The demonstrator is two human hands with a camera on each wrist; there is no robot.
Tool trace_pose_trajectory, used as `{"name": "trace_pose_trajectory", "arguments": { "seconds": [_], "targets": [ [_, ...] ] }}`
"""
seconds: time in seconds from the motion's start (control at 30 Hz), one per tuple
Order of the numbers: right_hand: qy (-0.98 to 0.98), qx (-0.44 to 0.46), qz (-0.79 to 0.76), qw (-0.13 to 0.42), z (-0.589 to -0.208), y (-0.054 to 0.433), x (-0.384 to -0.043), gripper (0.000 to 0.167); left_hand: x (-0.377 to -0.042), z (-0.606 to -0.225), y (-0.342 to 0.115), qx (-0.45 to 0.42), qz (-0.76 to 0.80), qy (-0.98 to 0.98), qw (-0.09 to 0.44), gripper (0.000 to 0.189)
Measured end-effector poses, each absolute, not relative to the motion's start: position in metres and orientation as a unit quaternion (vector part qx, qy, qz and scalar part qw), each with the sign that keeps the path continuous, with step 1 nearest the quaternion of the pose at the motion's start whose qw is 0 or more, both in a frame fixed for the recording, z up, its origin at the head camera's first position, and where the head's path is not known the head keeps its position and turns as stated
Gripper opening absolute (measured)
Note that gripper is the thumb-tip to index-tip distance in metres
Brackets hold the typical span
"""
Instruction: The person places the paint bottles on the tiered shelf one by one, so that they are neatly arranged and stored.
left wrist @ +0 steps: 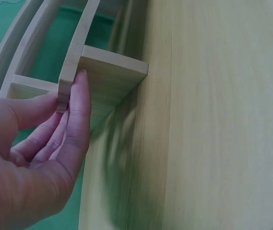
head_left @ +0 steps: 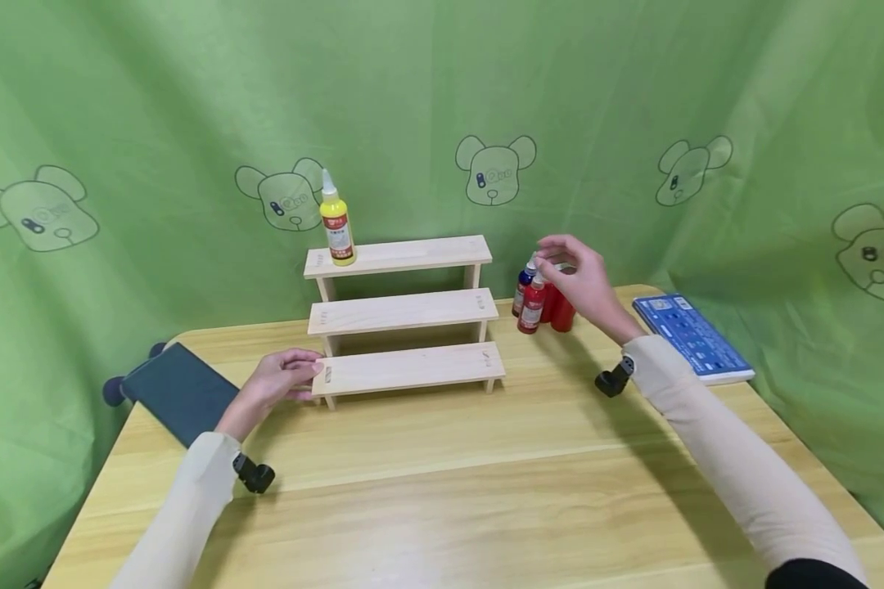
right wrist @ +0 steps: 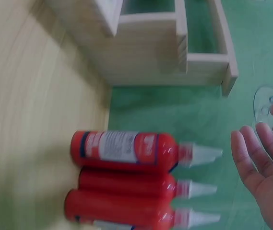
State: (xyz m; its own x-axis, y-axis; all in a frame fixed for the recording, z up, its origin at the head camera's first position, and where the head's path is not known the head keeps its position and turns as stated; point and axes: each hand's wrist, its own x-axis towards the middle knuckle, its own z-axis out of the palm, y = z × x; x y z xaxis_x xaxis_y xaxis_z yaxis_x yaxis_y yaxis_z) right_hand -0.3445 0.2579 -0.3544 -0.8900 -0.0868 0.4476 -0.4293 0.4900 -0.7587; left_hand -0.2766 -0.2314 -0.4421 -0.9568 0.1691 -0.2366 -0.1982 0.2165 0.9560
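A three-tier wooden step rack (head_left: 405, 312) stands toward the back of the table. My left hand (head_left: 280, 376) pinches the left end of its lowest step, thumb on top and fingers beneath, as the left wrist view shows. On the top step, at the left, a yellow paint bottle (head_left: 337, 225) with a white nozzle stands upright. Right of the rack stand red paint bottles (head_left: 530, 309) and a blue bottle (head_left: 524, 282), close together. My right hand (head_left: 580, 278) hovers at their nozzles, fingers loosely bent; in the right wrist view it is apart from the red bottle (right wrist: 122, 151).
A dark flat folder or book (head_left: 184, 393) lies at the table's left edge. A blue book (head_left: 696, 339) lies at the right edge. Behind the wooden table (head_left: 442, 491) hangs a green curtain (head_left: 412, 106) with printed bear heads.
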Motion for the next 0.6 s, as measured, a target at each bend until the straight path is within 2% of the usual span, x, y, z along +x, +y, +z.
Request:
{"name": "trace_pose_trajectory", "arguments": {
  "seconds": [0.6],
  "targets": [
    [-0.839, 0.083, 0.491, 0.218, -0.380, 0.310, -0.348, 0.034, -0.276, -0.440, -0.231, 0.000, 0.617, 0.773, 0.144, 0.043]
  ]
}}
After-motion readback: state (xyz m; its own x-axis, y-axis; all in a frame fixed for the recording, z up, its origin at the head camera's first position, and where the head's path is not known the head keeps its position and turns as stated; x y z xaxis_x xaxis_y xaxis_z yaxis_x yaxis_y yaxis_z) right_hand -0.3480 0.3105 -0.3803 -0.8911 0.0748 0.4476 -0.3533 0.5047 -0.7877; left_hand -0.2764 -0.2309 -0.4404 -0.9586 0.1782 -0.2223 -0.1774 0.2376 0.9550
